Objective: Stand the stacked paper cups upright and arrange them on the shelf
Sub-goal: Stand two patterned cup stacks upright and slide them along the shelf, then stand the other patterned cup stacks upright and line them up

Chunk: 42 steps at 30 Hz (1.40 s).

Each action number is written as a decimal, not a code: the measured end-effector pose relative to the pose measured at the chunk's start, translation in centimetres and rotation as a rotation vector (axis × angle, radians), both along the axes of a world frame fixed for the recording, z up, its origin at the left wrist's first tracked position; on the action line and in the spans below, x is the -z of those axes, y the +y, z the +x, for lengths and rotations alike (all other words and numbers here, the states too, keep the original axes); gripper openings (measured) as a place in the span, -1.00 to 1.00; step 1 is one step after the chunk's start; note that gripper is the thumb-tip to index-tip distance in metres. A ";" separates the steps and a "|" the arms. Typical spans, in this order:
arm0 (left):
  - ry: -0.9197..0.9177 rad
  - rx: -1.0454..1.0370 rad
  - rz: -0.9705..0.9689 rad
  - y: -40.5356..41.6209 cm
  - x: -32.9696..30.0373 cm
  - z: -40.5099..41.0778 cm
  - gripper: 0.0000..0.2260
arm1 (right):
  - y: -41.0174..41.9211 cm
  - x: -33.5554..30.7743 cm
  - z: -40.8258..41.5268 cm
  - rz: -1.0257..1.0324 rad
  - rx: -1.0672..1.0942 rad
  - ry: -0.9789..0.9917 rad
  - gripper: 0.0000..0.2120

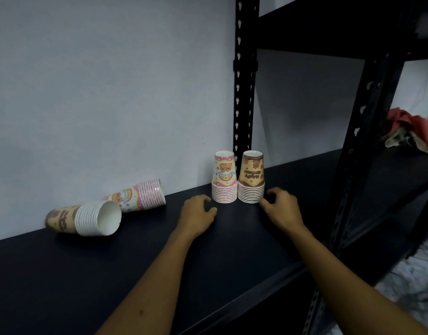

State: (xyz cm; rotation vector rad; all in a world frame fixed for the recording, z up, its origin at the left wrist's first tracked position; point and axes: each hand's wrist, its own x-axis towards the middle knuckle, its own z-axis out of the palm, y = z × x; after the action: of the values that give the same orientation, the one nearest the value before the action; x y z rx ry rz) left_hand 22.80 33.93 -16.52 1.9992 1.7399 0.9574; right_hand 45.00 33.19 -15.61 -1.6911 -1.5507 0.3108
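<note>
Two stacks of paper cups stand mouth-down side by side at the back of the dark shelf (pixel 159 262): a pink stack (pixel 224 177) on the left and a brown stack (pixel 252 177) on the right. My left hand (pixel 198 213) rests just left of and in front of the pink stack, fingers curled, holding nothing. My right hand (pixel 280 207) sits just right of the brown stack, fingertips near its base, holding nothing. Farther left, a brown stack (pixel 87 220) and a pink stack (pixel 140 197) lie on their sides.
A pale wall runs behind the shelf. A black perforated upright (pixel 243 93) stands behind the two standing stacks, and another post (pixel 353 153) rises at the right. Pink cloth (pixel 411 131) lies on the neighbouring shelf at the far right.
</note>
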 end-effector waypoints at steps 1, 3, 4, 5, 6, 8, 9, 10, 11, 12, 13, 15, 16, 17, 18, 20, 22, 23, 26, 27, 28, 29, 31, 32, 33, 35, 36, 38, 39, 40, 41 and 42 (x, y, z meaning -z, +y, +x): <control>0.031 0.002 -0.014 -0.5 0.0 -0.3 -0.64 | -0.5 0.1 -0.1 -0.006 -0.002 -0.035 -0.62; 0.070 0.014 -0.027 -1.8 0.0 -0.9 -0.70 | -1.6 0.4 -0.4 -0.030 -0.012 -0.104 -0.71; 0.084 0.019 -0.023 -2.5 0.0 -1.1 -0.72 | -2.2 0.6 -0.6 -0.046 -0.027 -0.151 -0.75; 0.100 0.024 -0.018 -3.4 -0.1 -1.4 -0.73 | -2.8 0.7 -0.8 -0.059 -0.049 -0.209 -0.79; 0.120 0.028 -0.010 -4.2 -0.2 -1.7 -0.73 | -3.4 0.7 -1.1 -0.068 -0.076 -0.274 -0.80; 0.164 0.032 -0.001 -5.8 -0.2 -2.5 -0.71 | -4.4 0.7 -1.9 -0.069 -0.130 -0.362 -0.80; 0.178 0.030 -0.004 -6.5 -0.2 -3.0 -0.70 | -4.9 0.7 -2.5 -0.065 -0.153 -0.379 -0.80; 0.188 0.027 -0.006 -7.2 -0.1 -3.6 -0.70 | -5.3 0.6 -3.0 -0.061 -0.171 -0.387 -0.79; 0.195 0.020 -0.010 -7.9 -0.2 -4.3 -0.69 | -5.7 0.5 -3.7 -0.056 -0.188 -0.395 -0.79; 0.198 0.011 -0.017 -8.6 -0.2 -5.0 -0.69 | -6.1 0.5 -4.4 -0.056 -0.203 -0.404 -0.79; 0.200 0.001 -0.024 -9.3 -0.2 -5.8 -0.68 | -6.5 0.5 -5.2 -0.052 -0.221 -0.416 -0.80; 0.201 -0.021 -0.034 -10.8 -0.3 -7.3 -0.68 | -7.0 0.5 -6.8 -0.048 -0.262 -0.425 -0.82; 0.201 -0.033 -0.036 -11.5 -0.3 -8.0 -0.68 | -7.2 0.5 -7.7 -0.050 -0.286 -0.420 -0.82; 0.201 -0.047 -0.038 -12.2 -0.3 -8.9 -0.69 | -7.4 0.6 -8.6 -0.050 -0.311 -0.413 -0.82; 0.202 -0.066 -0.039 -12.9 -0.3 -9.8 -0.69 | -7.5 0.6 -9.6 -0.050 -0.336 -0.412 -0.82; 0.199 -0.118 -0.043 -14.2 -0.2 -11.7 -0.70 | -7.7 0.6 -11.7 -0.046 -0.388 -0.416 -0.81; 0.190 -0.205 -0.047 -15.2 -0.1 -13.8 -0.70 | -7.7 0.6 -13.8 -0.034 -0.445 -0.422 -0.81; 0.195 -0.268 -0.051 -15.8 -0.2 -14.9 -0.70 | -7.6 0.6 -15.0 -0.029 -0.474 -0.427 -0.80; 0.249 -0.481 -0.079 -16.7 -0.6 -18.0 -0.67 | -7.2 0.5 -17.7 -0.011 -0.532 -0.451 -0.81; 0.263 -0.538 -0.103 -16.9 -0.8 -18.9 -0.65 | -7.0 0.4 -18.5 -0.002 -0.544 -0.456 -0.81; 0.264 -0.584 -0.127 -16.8 -0.8 -19.7 -0.65 | -6.8 0.4 -19.1 0.007 -0.552 -0.455 -0.80; 0.248 -0.619 -0.142 -16.6 -0.8 -20.3 -0.65 | -6.5 0.4 -19.7 0.021 -0.557 -0.451 -0.77; 0.205 -0.665 -0.145 -15.6 -0.6 -21.3 -0.62 | -5.5 0.6 -20.5 0.081 -0.549 -0.450 -0.67; 0.195 -0.681 -0.143 -15.0 -0.5 -21.5 -0.58 | -4.9 0.7 -20.8 0.127 -0.536 -0.448 -0.65; 0.187 -0.699 -0.147 -14.4 -0.4 -21.7 -0.54 | -4.3 0.7 -21.0 0.173 -0.519 -0.443 -0.64; 0.144 -0.749 -0.174 -13.0 -0.2 -21.9 -0.41 | -3.0 0.7 -21.6 0.243 -0.484 -0.424 -0.58; 0.114 -0.780 -0.203 -12.3 -0.2 -21.9 -0.33 | -2.5 0.7 -21.9 0.267 -0.471 -0.412 -0.54; 0.052 -0.831 -0.274 -11.0 -0.4 -21.8 -0.19 | -1.2 0.7 -22.4 0.334 -0.460 -0.396 -0.49; 0.025 -0.848 -0.299 -10.5 -0.6 -21.7 -0.14 | -0.6 0.7 -22.6 0.370 -0.462 -0.393 -0.48; 0.001 -0.858 -0.313 -10.0 -0.8 -21.7 -0.11 | 0.0 0.7 -22.8 0.405 -0.469 -0.394 -0.46; -0.022 -0.862 -0.318 -9.5 -1.0 -21.6 -0.08 | 0.7 0.8 -22.9 0.437 -0.481 -0.398 -0.44; -0.044 -0.859 -0.317 -9.0 -1.1 -21.6 -0.07 | 1.4 0.9 -23.0 0.462 -0.497 -0.404 -0.42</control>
State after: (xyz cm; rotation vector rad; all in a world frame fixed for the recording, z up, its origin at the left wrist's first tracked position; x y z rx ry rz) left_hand 1.16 24.93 -15.41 1.0005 2.5766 0.8419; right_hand 21.99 34.62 -16.47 -1.0332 -2.1413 -0.1510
